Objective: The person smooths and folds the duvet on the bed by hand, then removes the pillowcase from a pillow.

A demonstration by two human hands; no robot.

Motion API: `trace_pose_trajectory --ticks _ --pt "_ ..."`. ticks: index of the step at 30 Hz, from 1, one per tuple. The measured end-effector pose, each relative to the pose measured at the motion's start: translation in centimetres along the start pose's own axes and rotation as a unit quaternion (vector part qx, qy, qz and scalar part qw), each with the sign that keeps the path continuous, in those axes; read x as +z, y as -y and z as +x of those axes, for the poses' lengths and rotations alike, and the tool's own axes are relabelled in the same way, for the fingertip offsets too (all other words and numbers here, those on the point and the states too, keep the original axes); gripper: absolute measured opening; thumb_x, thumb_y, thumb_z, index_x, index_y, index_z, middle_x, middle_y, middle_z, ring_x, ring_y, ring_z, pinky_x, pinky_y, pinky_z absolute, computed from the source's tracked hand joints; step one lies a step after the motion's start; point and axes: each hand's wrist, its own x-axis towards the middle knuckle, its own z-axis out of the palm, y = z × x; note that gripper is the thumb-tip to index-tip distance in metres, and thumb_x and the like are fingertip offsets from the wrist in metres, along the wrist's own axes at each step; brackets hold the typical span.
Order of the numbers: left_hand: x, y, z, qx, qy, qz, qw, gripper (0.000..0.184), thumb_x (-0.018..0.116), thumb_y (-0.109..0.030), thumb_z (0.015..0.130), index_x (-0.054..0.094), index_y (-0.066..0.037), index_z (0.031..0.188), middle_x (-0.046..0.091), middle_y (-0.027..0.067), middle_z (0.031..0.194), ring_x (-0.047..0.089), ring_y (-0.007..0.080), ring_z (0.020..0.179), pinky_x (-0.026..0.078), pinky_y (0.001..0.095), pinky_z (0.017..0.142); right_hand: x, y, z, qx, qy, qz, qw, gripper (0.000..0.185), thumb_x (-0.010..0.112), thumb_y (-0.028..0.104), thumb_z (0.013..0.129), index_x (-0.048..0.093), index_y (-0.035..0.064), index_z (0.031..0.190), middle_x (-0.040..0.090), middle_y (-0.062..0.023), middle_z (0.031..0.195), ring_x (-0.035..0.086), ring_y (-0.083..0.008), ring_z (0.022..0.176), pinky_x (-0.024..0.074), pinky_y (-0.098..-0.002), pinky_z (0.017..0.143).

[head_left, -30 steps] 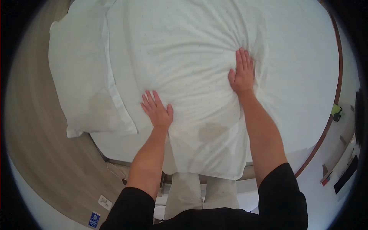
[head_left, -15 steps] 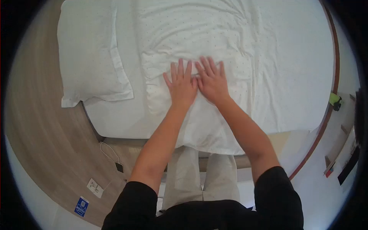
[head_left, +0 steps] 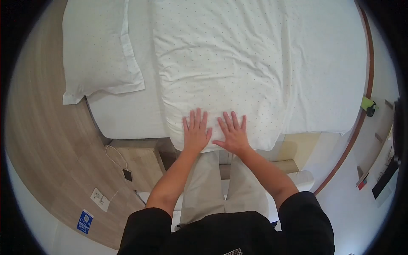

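Note:
A white quilt with small dots (head_left: pixel 225 63) lies lengthwise over the middle of the bed, wrinkled, its near end hanging at the bed's edge by my legs. My left hand (head_left: pixel 196 134) rests flat on the near end of the quilt, fingers spread. Just to its right, my right hand (head_left: pixel 233 135) is also flat on the fabric with spread fingers, the two thumbs close together. Neither hand holds anything. A white dotted pillow (head_left: pixel 100 51) lies at the left side of the bed.
The white mattress (head_left: pixel 123 117) shows on both sides of the quilt. A wooden nightstand (head_left: pixel 136 165) stands at the near left, with a white cable and small black device (head_left: pixel 127 174). A wall socket (head_left: pixel 100 199) and blue sign (head_left: pixel 84 221) are at the lower left.
Both hands have come from wide apart to close together, then moved down to the quilt's near end. The quilt lies more spread out over the bed, and the view has shifted.

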Motion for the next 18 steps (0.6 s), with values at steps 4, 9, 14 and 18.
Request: trace_pose_trajectory --ticks 4,9,14,18 --pt "2.2 4.3 -6.1 -0.02 0.072 0.031 0.997 0.075 0.06 -0.035 0.09 0.028 -0.006 0.151 0.026 0.0122 0.159 0.023 0.033 0.146 0.019 0.0552 0.117 -0.7 -9.1 -6.1 0.173 0.069 -0.126 0.974 0.109 0.07 0.067 0.068 0.026 0.0147 0.154 0.015 -0.0107 0.162 0.009 -0.0328 0.15 0.0097 -0.0701 0.113" --pt "-4.8 5.8 -10.9 -0.032 0.17 0.067 0.983 0.073 0.06 -0.034 0.091 0.029 -0.006 0.151 0.027 0.0119 0.158 0.025 0.0326 0.145 0.022 0.0535 0.117 -3.6 -17.7 -21.7 0.367 0.217 -0.205 0.881 0.081 0.05 0.055 0.09 0.028 0.0076 0.152 0.03 -0.0137 0.157 0.021 -0.0391 0.146 0.0146 -0.0657 0.114" --pt "-10.0 12.2 -19.3 -0.286 0.237 -0.161 0.914 0.039 0.049 -0.031 0.092 0.067 -0.002 0.111 0.065 0.0244 0.111 0.062 0.0406 0.104 0.048 0.0463 0.092 -13.5 -7.9 -32.0 0.403 0.246 -0.099 0.876 0.036 0.056 0.035 0.088 0.07 0.0113 0.112 0.068 -0.0145 0.114 0.065 -0.0311 0.105 0.0452 -0.052 0.095" --pt "-16.5 15.6 -24.3 -0.336 0.23 -0.204 0.89 0.031 0.052 -0.028 0.091 0.071 -0.005 0.101 0.068 0.0198 0.107 0.065 0.0367 0.095 0.051 0.0456 0.086 -3.6 -7.0 -38.8 0.329 0.328 0.086 0.881 0.032 0.056 0.028 0.087 0.07 0.0069 0.106 0.069 -0.0147 0.108 0.065 -0.0337 0.103 0.051 -0.0455 0.084"
